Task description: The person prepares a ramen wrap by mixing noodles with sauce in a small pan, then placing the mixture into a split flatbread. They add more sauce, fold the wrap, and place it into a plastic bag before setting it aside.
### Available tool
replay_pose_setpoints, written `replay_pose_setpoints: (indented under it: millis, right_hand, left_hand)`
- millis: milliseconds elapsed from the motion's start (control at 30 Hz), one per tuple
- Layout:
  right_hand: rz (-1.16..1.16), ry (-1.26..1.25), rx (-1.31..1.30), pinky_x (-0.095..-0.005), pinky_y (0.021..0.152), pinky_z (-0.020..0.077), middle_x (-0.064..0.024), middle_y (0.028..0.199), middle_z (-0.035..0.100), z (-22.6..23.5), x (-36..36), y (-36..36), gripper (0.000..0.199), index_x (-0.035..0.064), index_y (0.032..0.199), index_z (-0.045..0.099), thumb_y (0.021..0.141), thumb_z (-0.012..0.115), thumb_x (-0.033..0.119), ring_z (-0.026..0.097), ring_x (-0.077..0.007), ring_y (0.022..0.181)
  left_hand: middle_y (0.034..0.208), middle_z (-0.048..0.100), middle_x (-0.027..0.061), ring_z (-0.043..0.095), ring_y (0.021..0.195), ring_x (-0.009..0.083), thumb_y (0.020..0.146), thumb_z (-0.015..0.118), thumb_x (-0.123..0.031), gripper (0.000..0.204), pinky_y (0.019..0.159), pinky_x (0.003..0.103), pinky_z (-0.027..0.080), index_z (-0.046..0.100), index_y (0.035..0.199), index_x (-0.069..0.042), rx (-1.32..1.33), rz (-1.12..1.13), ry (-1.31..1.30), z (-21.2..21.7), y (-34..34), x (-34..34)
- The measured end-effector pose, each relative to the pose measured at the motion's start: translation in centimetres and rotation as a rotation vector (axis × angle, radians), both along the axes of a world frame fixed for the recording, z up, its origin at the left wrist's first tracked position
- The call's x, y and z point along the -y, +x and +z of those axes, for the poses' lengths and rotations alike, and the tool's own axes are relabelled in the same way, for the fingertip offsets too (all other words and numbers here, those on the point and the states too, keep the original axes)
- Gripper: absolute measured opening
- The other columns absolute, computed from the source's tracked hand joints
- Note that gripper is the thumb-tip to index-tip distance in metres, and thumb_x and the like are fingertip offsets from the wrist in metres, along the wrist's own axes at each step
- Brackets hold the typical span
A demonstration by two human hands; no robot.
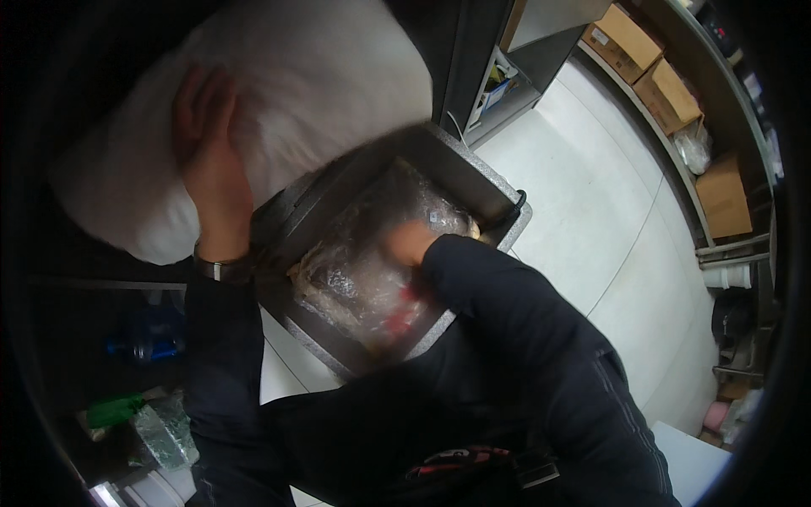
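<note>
At the upper left, my left hand [215,160] lies against a large white sack-like bundle [329,76], its fingers stretched out along the surface. The bundle rests beside the rim of a dark grey speckled box [494,173]. My right hand [410,242] reaches down into this box and is smeared by motion, so its fingers cannot be made out. Clear crinkled plastic wrapping [342,283] fills much of the box around that hand. A blurred red patch [399,321] shows at the near side of the wrapping.
Cardboard boxes [667,95] line a curved-looking shelf on the right, above a pale tiled floor [583,194]. A dark cabinet with an open compartment [505,97] stands at the top. On the lower left are a blue bottle [148,346] and a green packet [117,411].
</note>
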State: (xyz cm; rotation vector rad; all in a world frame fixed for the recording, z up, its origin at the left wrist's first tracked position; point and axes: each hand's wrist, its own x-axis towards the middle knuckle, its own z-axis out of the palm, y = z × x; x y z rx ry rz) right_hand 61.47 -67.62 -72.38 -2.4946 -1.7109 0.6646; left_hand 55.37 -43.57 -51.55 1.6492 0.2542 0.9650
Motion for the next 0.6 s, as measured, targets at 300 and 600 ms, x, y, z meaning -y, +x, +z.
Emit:
replay_pose_setpoints:
  millis: [300, 600]
  right_hand:
    - [-0.153, 0.568, -0.175, -0.0393, 0.079, 0.0503, -0.0127, 0.093, 0.064, 12.9, 11.9, 4.9, 0.010, 0.0036, 0.077, 0.062, 0.071, 0.061, -0.004, 0.062, -0.0325, 0.094]
    - [-0.578, 0.922, -0.501, -0.0292, 0.094, 0.0439, -0.0102, 0.124, 0.063, 14.1, 15.5, 1.2, 0.026, 0.0065, 0.070, 0.039, 0.076, 0.058, -0.010, 0.058, -0.0212, 0.111]
  left_hand:
    - [0.096, 0.073, 0.0181, 0.069, 0.094, 0.0355, 0.090, 0.057, -0.018, 0.025, 0.084, 0.043, 0.054, 0.074, 0.101, -0.002, -1.172, -0.734, 0.835, -14.6, -0.3, 9.5]
    - [0.144, 0.051, 0.0222, 0.048, 0.134, 0.0355, 0.089, 0.065, -0.038, 0.060, 0.109, 0.042, 0.039, 0.054, 0.140, -0.010, -0.965, -0.463, 1.058, -28.0, 4.6, 13.0]
